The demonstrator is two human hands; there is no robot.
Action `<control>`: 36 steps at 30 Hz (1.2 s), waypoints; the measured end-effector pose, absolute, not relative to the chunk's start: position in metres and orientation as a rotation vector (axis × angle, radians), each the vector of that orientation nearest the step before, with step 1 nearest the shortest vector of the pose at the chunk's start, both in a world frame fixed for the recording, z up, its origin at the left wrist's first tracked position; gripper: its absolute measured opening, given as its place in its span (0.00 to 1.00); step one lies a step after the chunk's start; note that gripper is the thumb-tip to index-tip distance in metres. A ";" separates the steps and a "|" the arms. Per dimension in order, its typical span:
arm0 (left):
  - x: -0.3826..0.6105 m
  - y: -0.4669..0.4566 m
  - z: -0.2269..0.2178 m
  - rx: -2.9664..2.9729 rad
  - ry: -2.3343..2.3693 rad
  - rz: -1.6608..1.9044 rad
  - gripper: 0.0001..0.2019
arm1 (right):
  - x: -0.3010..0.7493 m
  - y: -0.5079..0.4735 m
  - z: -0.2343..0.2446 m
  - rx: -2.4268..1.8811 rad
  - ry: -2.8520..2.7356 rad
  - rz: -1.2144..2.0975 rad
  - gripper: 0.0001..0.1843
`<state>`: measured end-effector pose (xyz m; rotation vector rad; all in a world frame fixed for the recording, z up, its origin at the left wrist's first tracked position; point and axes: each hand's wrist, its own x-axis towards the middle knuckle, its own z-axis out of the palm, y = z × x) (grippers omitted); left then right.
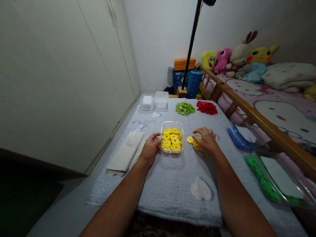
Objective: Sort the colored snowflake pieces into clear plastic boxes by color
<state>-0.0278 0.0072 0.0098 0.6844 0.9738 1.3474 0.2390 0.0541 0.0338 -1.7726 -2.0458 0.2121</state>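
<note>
In the head view, a see-through tub (pixel 171 125) holds a heap of yellow flower-shaped pieces (pixel 171 140) and stands near the middle of the cloth (pixel 168 187). The left hand (pixel 150 149) touches the tub's left side, thumb by the near corner; whether its fingers pinch the wall, I cannot tell. The right hand (pixel 207 141) is just right of the tub, thumb and forefinger apart over a small yellow pile (pixel 191 140), which the hand partly hides.

At the right, one see-through container (pixel 243 138) holds blue pieces; a nearer one (pixel 278 177) holds green pieces, and each shows a white panel. Two more see-through containers (pixel 161 98) stand at the far left. Light-green pieces (pixel 185 108) and red pieces (pixel 206 107) lie in loose heaps at the far end. A see-through lid (pixel 135 136) lies partly over folded beige sheets (pixel 124 154) left of the left hand. A wooden bed rail (pixel 261 121) runs along the right side, and a black pole (pixel 191 46) rises behind the far edge.
</note>
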 end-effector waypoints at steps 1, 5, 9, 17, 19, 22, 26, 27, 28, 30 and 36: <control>-0.028 0.007 0.010 0.683 0.975 1.344 0.25 | 0.237 0.053 0.030 -1.800 -2.097 0.210 0.14; -0.028 0.007 0.011 0.668 0.979 1.336 0.25 | 0.227 0.048 0.022 -1.861 -2.231 0.186 0.15; -0.028 0.006 0.014 0.672 0.981 1.333 0.25 | 0.225 0.047 0.019 -1.844 -2.211 0.171 0.14; -0.028 0.004 0.016 0.688 0.995 1.326 0.25 | 0.226 0.049 0.018 -1.724 -2.096 0.308 0.13; -0.028 0.005 0.015 0.691 0.994 1.321 0.25 | 0.228 0.051 0.017 -1.685 -2.010 0.367 0.13; -0.028 0.006 0.014 0.690 0.997 1.314 0.26 | 0.231 0.053 0.016 -1.588 -1.874 0.486 0.12; -0.028 0.005 0.014 0.694 0.987 1.317 0.26 | 0.231 0.053 0.019 -1.462 -1.643 0.723 0.12; -0.028 0.005 0.014 0.696 0.984 1.316 0.26 | 0.231 0.052 0.020 -1.438 -1.591 0.764 0.12; -0.028 0.005 0.015 0.698 0.983 1.317 0.26 | 0.230 0.052 0.021 -1.414 -1.546 0.793 0.12; -0.028 0.004 0.016 0.697 0.986 1.322 0.25 | 0.227 0.051 0.024 -1.363 -1.485 0.824 0.12; -0.027 0.004 0.016 0.694 0.994 1.330 0.25 | 0.209 0.042 0.038 -1.279 -1.375 0.783 0.11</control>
